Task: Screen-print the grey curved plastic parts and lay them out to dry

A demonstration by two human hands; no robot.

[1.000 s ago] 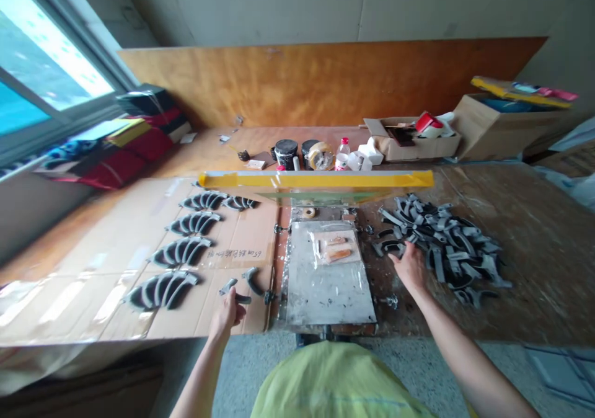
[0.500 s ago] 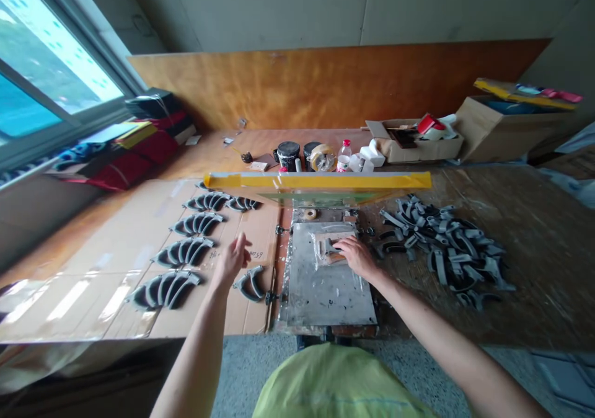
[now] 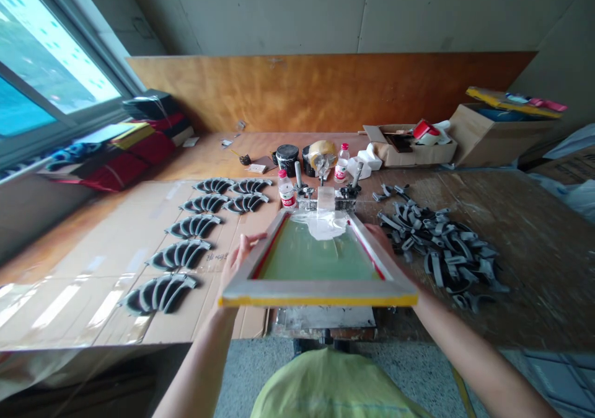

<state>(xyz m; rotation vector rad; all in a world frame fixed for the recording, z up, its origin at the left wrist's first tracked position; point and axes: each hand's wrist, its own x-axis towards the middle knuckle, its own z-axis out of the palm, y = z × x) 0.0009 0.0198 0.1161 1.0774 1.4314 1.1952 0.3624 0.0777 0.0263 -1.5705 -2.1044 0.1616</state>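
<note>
A screen printing frame (image 3: 320, 290), with grey rails, yellow tape along its front edge and green mesh, tilts over the metal base plate (image 3: 325, 319). White ink (image 3: 328, 226) lies at the mesh's far end, below an upright pale squeegee (image 3: 326, 198). My left hand (image 3: 239, 258) grips the left rail, fingertips against its outer side. On the right rail is my right hand (image 3: 380, 237), its fingers mostly hidden by the frame. Whatever lies on the plate beneath the mesh is hidden.
Rows of grey curved plastic parts (image 3: 160, 294) lie fanned on cardboard (image 3: 106, 269) at left. A loose heap of similar parts (image 3: 458, 244) sits at right. Behind the frame stand bottles (image 3: 286, 190), black tubs (image 3: 287, 159), a tape roll (image 3: 321, 152) and an open carton (image 3: 409, 151).
The raised frame has come down towards me over the plate. My left hand has left the cardboard area and my right hand the grey part on the plate; both now hold the frame's sides.
</note>
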